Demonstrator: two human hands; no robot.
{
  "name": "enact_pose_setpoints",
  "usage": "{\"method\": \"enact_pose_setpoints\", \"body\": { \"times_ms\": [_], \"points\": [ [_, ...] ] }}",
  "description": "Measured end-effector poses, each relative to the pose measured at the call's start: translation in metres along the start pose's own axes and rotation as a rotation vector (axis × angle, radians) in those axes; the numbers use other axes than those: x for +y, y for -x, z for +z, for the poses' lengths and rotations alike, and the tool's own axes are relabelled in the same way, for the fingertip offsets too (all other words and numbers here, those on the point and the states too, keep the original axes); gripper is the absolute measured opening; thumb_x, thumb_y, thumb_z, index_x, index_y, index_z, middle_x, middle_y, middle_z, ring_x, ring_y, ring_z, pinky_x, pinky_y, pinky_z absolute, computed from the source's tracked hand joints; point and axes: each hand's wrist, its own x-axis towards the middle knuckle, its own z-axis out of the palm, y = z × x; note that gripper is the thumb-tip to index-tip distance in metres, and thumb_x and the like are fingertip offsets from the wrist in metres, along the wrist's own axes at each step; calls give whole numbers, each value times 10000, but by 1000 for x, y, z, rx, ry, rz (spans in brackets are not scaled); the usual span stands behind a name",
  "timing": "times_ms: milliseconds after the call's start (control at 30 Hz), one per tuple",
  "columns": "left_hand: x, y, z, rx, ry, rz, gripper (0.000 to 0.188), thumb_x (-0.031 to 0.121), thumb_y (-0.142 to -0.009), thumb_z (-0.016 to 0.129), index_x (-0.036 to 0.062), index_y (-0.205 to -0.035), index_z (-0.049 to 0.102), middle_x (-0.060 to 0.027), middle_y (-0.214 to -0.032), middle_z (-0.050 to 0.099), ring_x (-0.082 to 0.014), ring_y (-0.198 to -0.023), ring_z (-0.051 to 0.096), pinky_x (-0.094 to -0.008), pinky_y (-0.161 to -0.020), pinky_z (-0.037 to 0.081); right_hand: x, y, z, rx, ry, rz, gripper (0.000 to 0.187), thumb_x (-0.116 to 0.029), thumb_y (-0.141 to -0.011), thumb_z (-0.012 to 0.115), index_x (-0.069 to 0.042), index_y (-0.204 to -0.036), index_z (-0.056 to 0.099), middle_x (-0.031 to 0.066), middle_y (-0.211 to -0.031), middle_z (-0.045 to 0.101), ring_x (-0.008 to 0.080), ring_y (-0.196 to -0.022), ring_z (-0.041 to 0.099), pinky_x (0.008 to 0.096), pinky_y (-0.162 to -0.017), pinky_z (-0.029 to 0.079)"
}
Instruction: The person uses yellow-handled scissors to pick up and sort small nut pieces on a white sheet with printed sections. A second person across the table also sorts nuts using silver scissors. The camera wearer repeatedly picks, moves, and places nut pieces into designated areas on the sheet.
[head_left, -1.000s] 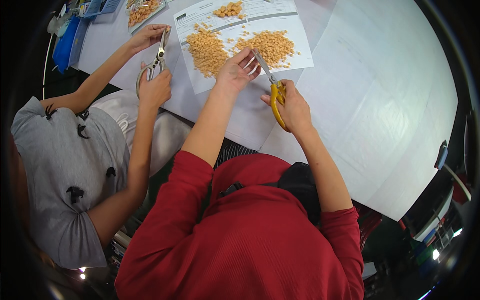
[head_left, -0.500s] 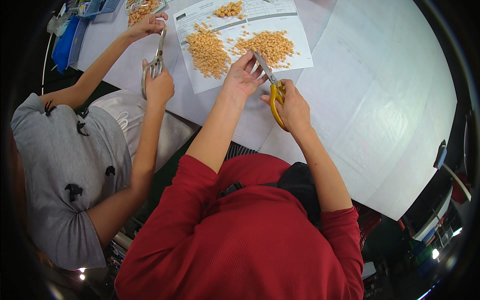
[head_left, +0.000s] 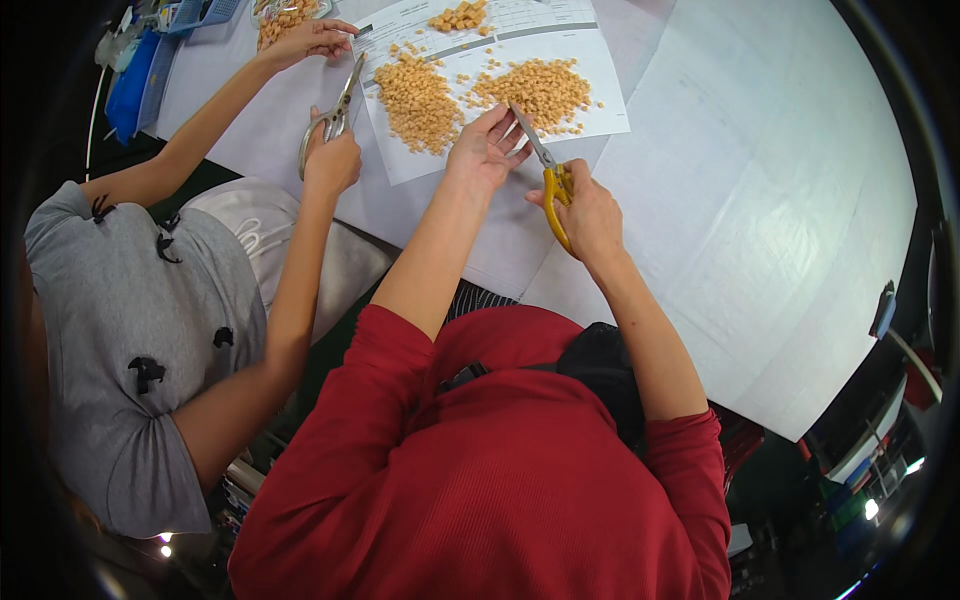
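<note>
In my right hand (head_left: 590, 212) is a pair of scissors with yellow handles (head_left: 556, 205), blades pointing up and left. My left hand (head_left: 482, 155) is palm up at the blade tips, thumb and forefinger pinched together; whatever they hold is too small to make out. Just beyond my fingers lies a heap of small tan-orange pieces (head_left: 545, 92) on a printed paper sheet (head_left: 600, 118). A second heap of such pieces (head_left: 412, 105) is on the sheet's left side. Larger orange cubes (head_left: 458, 16) form a smaller group at its far edge.
At my left a co-worker in a grey shirt (head_left: 150, 300) holds silver scissors (head_left: 338, 120), the free hand (head_left: 312, 42) reaching toward the sheet. A clear bag of orange pieces (head_left: 275, 25) and blue baskets (head_left: 150, 85) stand far left. The white table (head_left: 760, 200) extends right.
The co-worker's hands and silver scissors have shifted right, toward the sheet. My hands stay almost in place, with the yellow scissors still at my left fingertips.
</note>
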Motion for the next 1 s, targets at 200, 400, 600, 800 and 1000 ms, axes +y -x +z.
{"method": "enact_pose_setpoints", "body": {
  "times_ms": [200, 400, 600, 800, 1000],
  "points": [
    [11, 2, 0, 22, -256, 233, 258, 107, -902, 587, 47, -1152, 569, -65, -1055, 633, -186, -1013, 593, -380, -887, 492, -5, 5, -8, -8, -39, 26, 638, -537, -761, 686, -33, -1101, 495, 182, -916, 643, 358, -822, 645, 435, -674, 503],
    [15, 1, -2, 13, -523, 440, 193, 44, -889, 586, 12, -1063, 663, -79, -960, 680, -148, -847, 656, -235, -731, 510, -8, 5, -9, -52, -37, 24, 666, -556, -762, 674, -33, -1130, 487, 186, -972, 635, 350, -870, 641, 441, -714, 504],
    [15, -1, -3, -37, -582, 559, 199, 20, -873, 599, -13, -1060, 657, -94, -941, 685, -156, -809, 670, -234, -733, 512, -6, 3, -6, -40, -26, 6, 655, -552, -764, 674, -36, -1121, 489, 186, -954, 635, 354, -852, 642, 441, -702, 506],
    [17, 2, -2, -38, -547, 483, 203, 19, -866, 605, -18, -1060, 652, -105, -961, 685, -169, -839, 675, -242, -758, 519, -6, 2, -9, -46, -57, 18, 641, -544, -764, 679, -36, -1107, 490, 191, -943, 635, 360, -847, 640, 443, -697, 504],
    [17, 0, 0, -57, -517, 479, 220, -5, -853, 608, -56, -1066, 630, -137, -962, 677, -185, -853, 673, -254, -776, 528, -6, 1, -7, -41, -68, 12, 645, -541, -763, 682, -28, -1105, 493, 191, -944, 639, 354, -847, 641, 439, -697, 505]
  ]
}}
